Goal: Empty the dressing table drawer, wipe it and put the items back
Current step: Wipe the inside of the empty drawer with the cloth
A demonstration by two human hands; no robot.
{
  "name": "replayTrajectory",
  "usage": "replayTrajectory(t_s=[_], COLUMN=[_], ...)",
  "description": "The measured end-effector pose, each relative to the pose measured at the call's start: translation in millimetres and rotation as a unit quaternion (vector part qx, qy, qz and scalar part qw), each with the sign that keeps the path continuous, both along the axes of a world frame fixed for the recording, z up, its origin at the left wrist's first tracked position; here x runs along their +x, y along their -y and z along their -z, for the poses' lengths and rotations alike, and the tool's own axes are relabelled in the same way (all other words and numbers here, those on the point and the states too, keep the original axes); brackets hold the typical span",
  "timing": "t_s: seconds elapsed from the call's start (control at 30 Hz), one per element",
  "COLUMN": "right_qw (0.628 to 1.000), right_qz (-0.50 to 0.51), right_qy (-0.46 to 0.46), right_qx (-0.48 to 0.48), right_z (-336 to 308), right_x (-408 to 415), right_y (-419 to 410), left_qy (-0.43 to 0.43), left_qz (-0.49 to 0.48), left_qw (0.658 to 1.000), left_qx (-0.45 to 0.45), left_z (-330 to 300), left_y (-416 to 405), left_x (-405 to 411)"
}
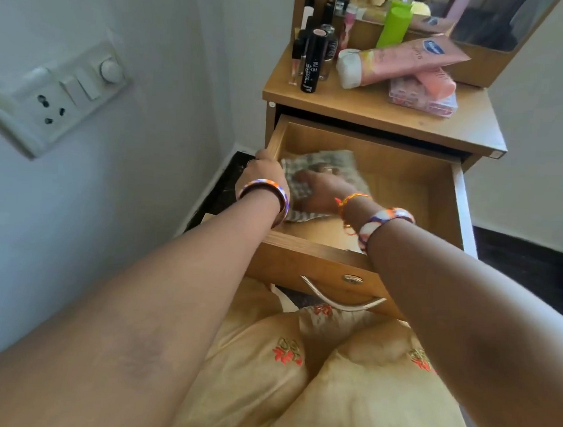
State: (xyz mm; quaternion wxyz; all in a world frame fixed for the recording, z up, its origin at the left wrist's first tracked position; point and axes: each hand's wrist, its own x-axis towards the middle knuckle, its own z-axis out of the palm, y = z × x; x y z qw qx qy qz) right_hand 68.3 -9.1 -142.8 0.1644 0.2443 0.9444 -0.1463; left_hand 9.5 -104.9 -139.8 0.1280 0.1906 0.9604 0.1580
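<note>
The drawer (405, 187) stands pulled out below the tabletop (377, 110) of the dressing table. In its left part lies a cloth (325, 160), under the right hand (320, 191). The left hand (267, 176) grips the drawer's left wall. On the tabletop, bottles (314, 58) stand at the left and tubes (408, 61) lie at the right, the mirror (473, 17) behind them. A switchboard (54, 100) is on the wall at the left.
</note>
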Motion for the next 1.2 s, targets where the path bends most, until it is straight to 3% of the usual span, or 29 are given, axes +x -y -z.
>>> replayTrajectory(t_s=[0.1, 0.3, 0.4, 0.57, 0.73, 0.83, 0.93, 1.0, 1.07, 1.2], right_qw=[1.0, 0.969, 0.948, 0.989, 0.996, 0.997, 0.983, 0.968, 0.952, 0.961], right_qz=[-0.02, 0.233, 0.305, 0.129, -0.017, 0.036, 0.181, 0.242, 0.278, 0.242], right_qy=[0.009, 0.029, 0.03, 0.038, 0.043, 0.036, 0.016, 0.047, 0.076, 0.104], right_qx=[0.009, 0.071, 0.081, 0.056, 0.083, 0.059, -0.004, 0.044, 0.1, 0.088], right_z=[3, 26, 24, 15, 19, 14, 17, 24, 24, 17], right_x=[-4, 49, 55, 19, -18, 1, 33, 55, 62, 51], right_y=[4, -72, -83, -35, 3, -13, -45, -65, -76, -63], left_qy=[-0.001, 0.0, 0.002, 0.001, 0.003, 0.007, 0.006, 0.003, 0.002, 0.005], left_qz=[0.009, -0.002, -0.006, -0.003, 0.009, 0.005, 0.003, 0.005, 0.005, 0.003], left_qw=[1.0, 1.0, 1.0, 1.0, 1.0, 1.0, 1.0, 1.0, 1.0, 1.0], left_qx=[0.0, 0.015, 0.02, 0.013, 0.006, 0.009, 0.013, 0.014, 0.018, 0.024], left_z=[3, 2, 0, -2, -4, -3, -4, -3, -4, -4], left_y=[-1, 0, 0, 0, 1, 1, 2, 1, 2, 3], left_x=[-3, 1, 1, 1, 0, 1, 1, 2, 2, 2])
